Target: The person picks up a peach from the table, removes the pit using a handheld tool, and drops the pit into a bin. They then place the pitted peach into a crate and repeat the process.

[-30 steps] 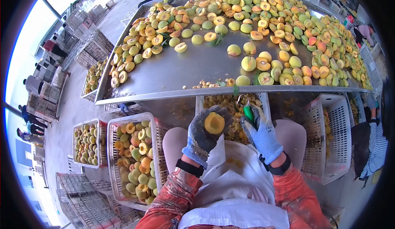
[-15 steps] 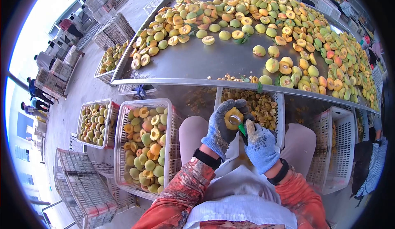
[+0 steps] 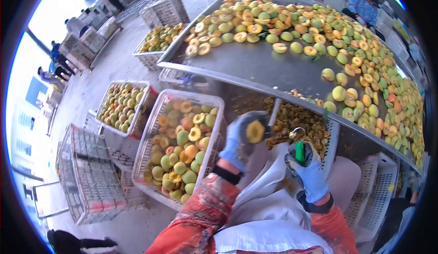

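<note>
My left hand, in a blue glove with a dark palm, grips a yellow peach half, its hollowed cut face showing; the hand is slightly blurred. In my right hand, also gloved, is a pitting tool with a green handle and a curved metal loop pointing up, apart from the fruit. Below the table edge, a white crate holds small brownish-yellow fruit scraps. Left of my left hand, a larger white crate contains whole and halved peaches.
A metal table carries many halved and whole peaches, mostly along its far and right sides. Another fruit crate stands at left, near stacked crates. More crates sit by my right knee. Several people work in the background.
My hands have moved apart: the left went left with the peach half, the right moved right and lower with the tool. The tool has left the fruit. The view has turned.
</note>
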{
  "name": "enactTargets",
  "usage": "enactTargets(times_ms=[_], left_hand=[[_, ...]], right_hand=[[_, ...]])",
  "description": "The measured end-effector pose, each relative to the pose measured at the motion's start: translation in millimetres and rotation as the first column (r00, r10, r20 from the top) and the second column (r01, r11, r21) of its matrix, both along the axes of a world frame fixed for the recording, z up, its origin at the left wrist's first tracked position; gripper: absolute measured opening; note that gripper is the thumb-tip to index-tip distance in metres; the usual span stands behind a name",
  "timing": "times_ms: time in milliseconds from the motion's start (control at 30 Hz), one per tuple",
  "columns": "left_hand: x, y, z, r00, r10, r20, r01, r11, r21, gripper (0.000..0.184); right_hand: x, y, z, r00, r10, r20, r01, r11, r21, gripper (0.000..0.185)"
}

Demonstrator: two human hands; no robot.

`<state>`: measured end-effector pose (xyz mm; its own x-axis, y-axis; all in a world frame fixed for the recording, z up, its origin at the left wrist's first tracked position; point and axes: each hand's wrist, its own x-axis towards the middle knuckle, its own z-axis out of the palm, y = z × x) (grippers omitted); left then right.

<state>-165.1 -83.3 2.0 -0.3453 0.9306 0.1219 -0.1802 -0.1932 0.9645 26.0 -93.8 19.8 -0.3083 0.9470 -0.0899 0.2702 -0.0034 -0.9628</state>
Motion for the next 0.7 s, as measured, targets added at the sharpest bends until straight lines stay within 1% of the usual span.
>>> enactTargets(times_ms=[33,67,100,133,167,200,233,267,300,333,367,400,433,467,500,533,567,600,633,700], left_hand=[[-39.1,1.0,-29.7,0.905,0.009,0.425,0.064,0.986,-0.157,0.019],[-67.9,-8.9,-34.3,0.969,0.116,-0.216,-0.14,0.985,-0.098,0.019],[-108.7,-10.4,-65.5,0.941,0.328,-0.085,-0.335,0.859,-0.387,0.021],[-155.9,-21.3,-112.7,0.899,0.22,-0.378,-0.371,0.842,-0.391,0.029],[-151.8,-22.9,-77.2,0.399,-0.159,-0.903,-0.617,0.682,-0.392,0.035],[-152.2,-14.0,-76.6,0.454,-0.055,-0.889,-0.559,0.759,-0.332,0.037],[-150.1,-2.4,-76.8,0.519,0.042,-0.854,-0.507,0.819,-0.268,0.038],[-138.4,23.0,-74.4,0.629,0.057,-0.775,-0.407,0.874,-0.265,0.035],[-118.3,54.4,-70.1,0.73,0.06,-0.68,-0.307,0.919,-0.248,0.032],[-88.8,84.8,-61.7,0.83,0.013,-0.557,-0.147,0.969,-0.197,0.031],[-46.6,109.7,-36.9,0.901,-0.034,-0.433,-0.076,0.969,-0.233,0.031],[-9.6,133.6,-16.3,0.821,-0.151,-0.551,0.005,0.967,-0.256,0.033],[23.3,156.9,-16.0,0.883,-0.201,-0.423,0.069,0.949,-0.308,0.031],[48.7,180.2,-21.4,0.799,-0.286,-0.53,0.11,0.935,-0.338,0.028],[79.5,197.3,-14.3,0.644,-0.38,-0.664,0.101,0.903,-0.418,0.027],[112.9,213.4,1.1,0.35,-0.508,-0.787,0.101,0.856,-0.508,0.033],[144.7,224.5,6.4,0.246,-0.541,-0.804,0.077,0.838,-0.541,0.037],[172.0,231.2,4.0,0.14,-0.57,-0.809,0.053,0.82,-0.569,0.041],[193.5,233.9,-6.6,0.126,-0.584,-0.802,0.059,0.811,-0.582,0.041],[219.0,234.7,-28.6,-0.152,-0.558,-0.816,0.141,0.805,-0.577,0.048]], right_hand=[[12.1,6.7,6.0,0.983,-0.123,-0.136,0.079,0.953,-0.292,0.03],[28.3,13.2,-11.8,0.982,-0.137,-0.128,0.113,0.978,-0.175,0.029],[42.0,18.9,-29.3,0.981,-0.147,-0.123,0.141,0.988,-0.062,0.028],[51.2,20.5,-9.0,0.983,-0.178,-0.033,0.165,0.956,-0.243,0.03],[62.1,21.0,-14.9,0.972,-0.231,-0.043,0.215,0.947,-0.238,0.03],[71.9,20.4,-26.1,0.978,-0.208,0.013,0.208,0.977,-0.046,0.032],[79.5,20.6,-33.7,0.979,-0.187,0.084,0.174,0.975,0.142,0.035],[86.0,20.5,-28.2,0.979,-0.182,0.096,0.169,0.977,0.13,0.044],[92.0,19.3,-24.6,0.975,-0.202,0.09,0.189,0.973,0.133,0.044],[98.1,17.3,-23.1,0.959,-0.227,0.169,0.217,0.973,0.078,0.045],[104.9,15.7,-26.2,0.938,-0.245,0.247,0.248,0.969,0.019,0.046],[112.1,14.4,-33.9,0.935,-0.276,0.223,0.253,0.959,0.125,0.047],[120.1,14.7,-37.1,0.932,-0.291,0.216,0.27,0.955,0.124,0.047],[128.1,14.0,-37.0,0.909,-0.308,0.282,0.27,0.949,0.164,0.045],[135.3,12.7,-37.6,0.881,-0.324,0.345,0.269,0.942,0.198,0.044],[142.4,10.8,-39.9,0.883,-0.333,0.332,0.312,0.943,0.115,0.041],[148.4,11.3,-35.1,0.882,-0.341,0.326,0.328,0.94,0.094,0.041],[153.7,13.5,-27.3,0.883,-0.317,0.347,0.306,0.948,0.087,0.042],[159.8,17.1,-24.7,0.883,-0.29,0.369,0.28,0.956,0.083,0.042],[170.2,21.1,-32.6,0.899,-0.29,0.329,0.285,0.956,0.063,0.044]])
